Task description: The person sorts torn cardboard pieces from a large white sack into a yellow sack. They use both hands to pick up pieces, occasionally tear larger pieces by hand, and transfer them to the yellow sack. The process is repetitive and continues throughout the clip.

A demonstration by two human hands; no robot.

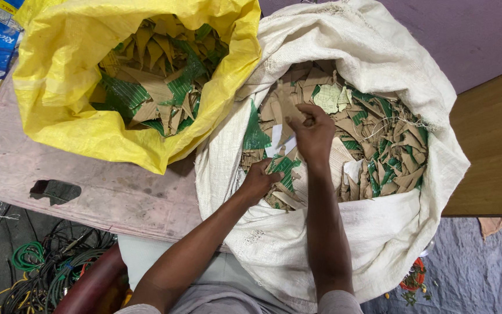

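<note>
Illumination is bright, even and diffuse from overhead, with soft, short shadows. Mild glare shows on the yellow sack (59, 75). Focus is sharp at centre; the lower left corner is dim, with slight wide-angle distortion at edges

Two open woven plastic sacks: one yellow sack (59, 75) at ten o'clock, one white sack (379, 232) at three o'clock. Each holds brown and green cardboard scraps (384, 151), too many to count. Two bare hands, the left hand (258, 181) and right hand (312, 131), are at centre.
</note>
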